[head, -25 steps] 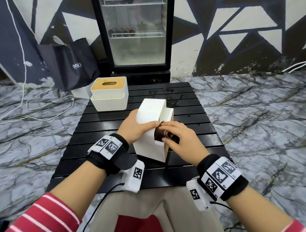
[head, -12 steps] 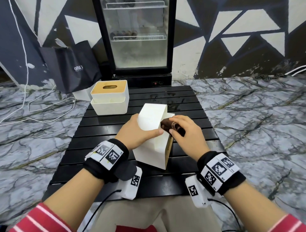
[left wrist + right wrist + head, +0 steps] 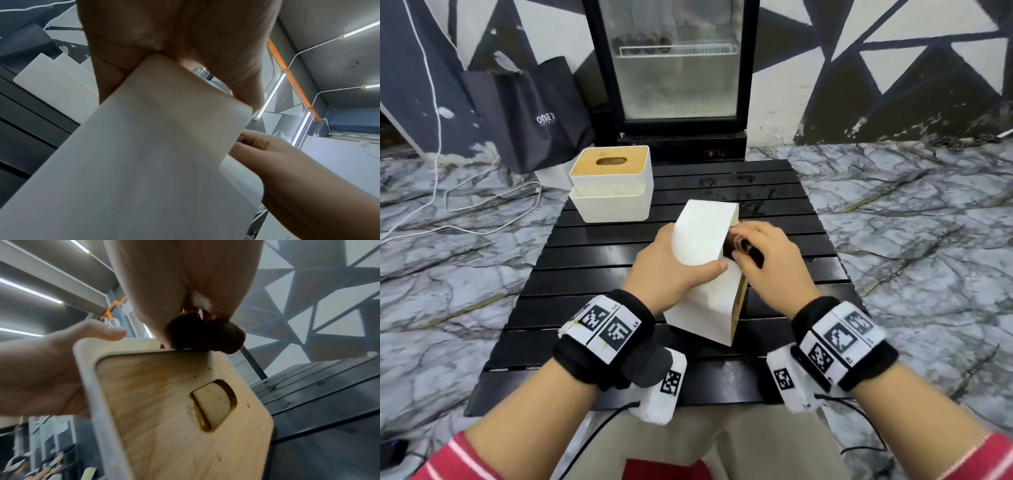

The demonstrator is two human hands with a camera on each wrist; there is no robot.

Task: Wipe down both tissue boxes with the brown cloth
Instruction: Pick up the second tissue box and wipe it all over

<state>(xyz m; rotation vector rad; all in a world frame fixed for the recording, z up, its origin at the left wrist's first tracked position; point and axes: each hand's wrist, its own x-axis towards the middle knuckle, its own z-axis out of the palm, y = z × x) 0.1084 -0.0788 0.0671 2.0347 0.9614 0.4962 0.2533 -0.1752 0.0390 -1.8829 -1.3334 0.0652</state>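
Note:
A white tissue box (image 3: 700,270) stands tipped on its side on the black slatted table (image 3: 592,274), its wooden lid (image 3: 170,404) facing right. My left hand (image 3: 671,270) grips the box's upper left side, thumb across the near face (image 3: 144,162). The bunched brown cloth (image 3: 739,245) is held in my right hand (image 3: 763,260) and pressed on the box's upper right edge (image 3: 205,337). The second tissue box (image 3: 613,185), white with a wooden slotted lid, sits upright at the table's back left, apart from both hands.
A glass-door fridge (image 3: 674,68) stands behind the table, with a black paper bag (image 3: 530,109) to its left. White cables (image 3: 448,205) trail over the marbled floor on the left. The table's far right slats (image 3: 756,185) look wet.
My right hand has slid the cloth away from me, up along the box's right edge toward its far top corner. The left hand keeps its hold on the box.

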